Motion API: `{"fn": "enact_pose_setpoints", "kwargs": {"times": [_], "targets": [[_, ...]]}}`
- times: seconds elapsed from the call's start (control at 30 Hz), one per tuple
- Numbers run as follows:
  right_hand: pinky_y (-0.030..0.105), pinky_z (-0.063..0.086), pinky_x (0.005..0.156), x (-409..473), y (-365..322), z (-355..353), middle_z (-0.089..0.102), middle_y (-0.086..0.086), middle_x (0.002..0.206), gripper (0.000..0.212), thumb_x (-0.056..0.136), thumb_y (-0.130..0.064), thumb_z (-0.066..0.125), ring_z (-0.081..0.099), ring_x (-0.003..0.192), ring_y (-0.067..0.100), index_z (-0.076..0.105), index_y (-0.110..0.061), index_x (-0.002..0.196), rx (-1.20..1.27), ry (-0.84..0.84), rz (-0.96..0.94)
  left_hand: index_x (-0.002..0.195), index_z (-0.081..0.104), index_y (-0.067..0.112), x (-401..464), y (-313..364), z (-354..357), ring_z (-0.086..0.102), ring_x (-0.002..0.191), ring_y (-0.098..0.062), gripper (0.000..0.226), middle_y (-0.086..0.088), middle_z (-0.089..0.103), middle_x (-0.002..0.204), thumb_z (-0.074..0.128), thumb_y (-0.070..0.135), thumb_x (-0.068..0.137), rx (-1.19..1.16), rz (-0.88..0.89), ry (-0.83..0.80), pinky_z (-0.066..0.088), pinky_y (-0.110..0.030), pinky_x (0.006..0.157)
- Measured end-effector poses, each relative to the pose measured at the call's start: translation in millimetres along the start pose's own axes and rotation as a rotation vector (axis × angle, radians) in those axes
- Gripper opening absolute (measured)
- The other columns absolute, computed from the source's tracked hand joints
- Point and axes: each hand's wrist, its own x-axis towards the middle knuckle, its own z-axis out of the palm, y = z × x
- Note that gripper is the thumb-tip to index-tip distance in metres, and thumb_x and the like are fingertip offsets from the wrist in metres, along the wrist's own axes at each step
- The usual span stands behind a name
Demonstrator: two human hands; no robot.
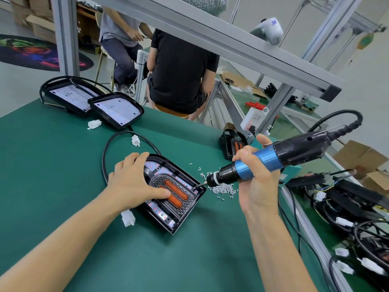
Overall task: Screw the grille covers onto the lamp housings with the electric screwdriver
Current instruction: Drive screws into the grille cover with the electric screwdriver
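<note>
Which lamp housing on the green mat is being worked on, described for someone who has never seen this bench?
On the green mat, three black lamp housings lie flat; two at the far left edge show bare white panels. The worked black lamp housing lies mid-mat under the left hand, beside loose silver screws. It alone carries a grille cover with two orange bars.

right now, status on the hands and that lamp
Left hand pressing flat on grille cover. Right hand gripping electric screwdriver, bit at the housing's right edge. Loose screws beside it, nothing blocking.
</note>
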Motion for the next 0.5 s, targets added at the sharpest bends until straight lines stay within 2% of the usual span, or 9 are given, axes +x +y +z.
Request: {"fn": "enact_pose_setpoints", "kwargs": {"times": [0.4,0.5], "targets": [[0.023,0.048,0.072,1.7,3.5,2.9,0.053,-0.001,0.066,0.043,0.071,0.002,0.062,0.051,0.068,0.018,0.055,-0.018,0.108,0.011,-0.08,0.04,0.147,0.025,0.024,-3.3,4.8,4.9,0.016,0.136,-0.022,0.114,0.004,0.02,0.151,0.085,0.05,0.054,-0.079,0.061,0.056,0.022,-0.041,0.111],[0.022,0.049,0.07,-0.8,9.4,4.2,0.054,0.0,0.066,0.043,0.07,0.003,0.064,0.051,0.069,0.018,0.054,-0.017,0.107,-0.05,-0.086,0.025,0.147,0.025,0.02,-2.1,5.1,4.8,0.019,0.135,-0.024,0.113,0.0,0.025,0.149,0.086,0.047,0.056,-0.097,0.054,0.057,0.024,-0.04,0.11]]}}
